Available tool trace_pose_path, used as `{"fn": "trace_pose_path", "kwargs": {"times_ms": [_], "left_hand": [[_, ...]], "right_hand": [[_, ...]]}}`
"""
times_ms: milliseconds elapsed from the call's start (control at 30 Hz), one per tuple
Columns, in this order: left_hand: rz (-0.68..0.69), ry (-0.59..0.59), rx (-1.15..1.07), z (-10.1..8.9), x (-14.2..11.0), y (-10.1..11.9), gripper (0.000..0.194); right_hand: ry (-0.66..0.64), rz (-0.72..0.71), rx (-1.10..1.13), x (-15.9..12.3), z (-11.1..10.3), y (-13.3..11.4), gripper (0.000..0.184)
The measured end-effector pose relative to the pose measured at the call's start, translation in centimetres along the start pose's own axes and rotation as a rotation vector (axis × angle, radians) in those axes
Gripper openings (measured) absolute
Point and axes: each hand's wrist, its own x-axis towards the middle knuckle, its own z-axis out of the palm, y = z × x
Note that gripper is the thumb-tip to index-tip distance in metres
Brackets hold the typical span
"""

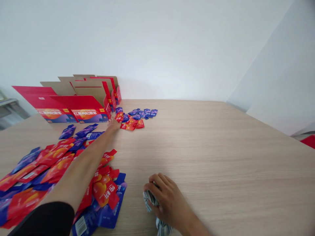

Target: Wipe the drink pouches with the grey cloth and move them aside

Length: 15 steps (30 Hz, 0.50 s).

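My left hand [113, 124] is stretched far across the wooden table [209, 147], its fingers reaching the small far heap of red and blue packets [133, 119] beside the red carton [81, 109]. From here the fingers are too small to tell whether they hold a packet. My right hand [164, 200] rests near the front edge, fingers curled round a crumpled striped cloth [150, 200]. A big pile of red and blue packets [49, 173] lies under and left of my left forearm.
Several red cartons with open brown flaps [93, 87] stand at the back left against the white wall. A red object [308, 141] shows past the table's right edge. A grey shelf edge [10, 105] is at far left.
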Motion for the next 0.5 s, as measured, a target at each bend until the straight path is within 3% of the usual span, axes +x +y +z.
{"fn": "trace_pose_path", "kwargs": {"times_ms": [233,500], "left_hand": [[-0.024,0.002,0.083,0.5,0.0,0.4,0.043],[0.049,-0.075,0.178,-2.3,-2.0,-0.5,0.041]], "right_hand": [[-0.011,-0.003,-0.027,-0.1,-0.3,0.0,0.035],[-0.020,0.010,0.016,0.1,-0.5,0.1,0.032]]}}
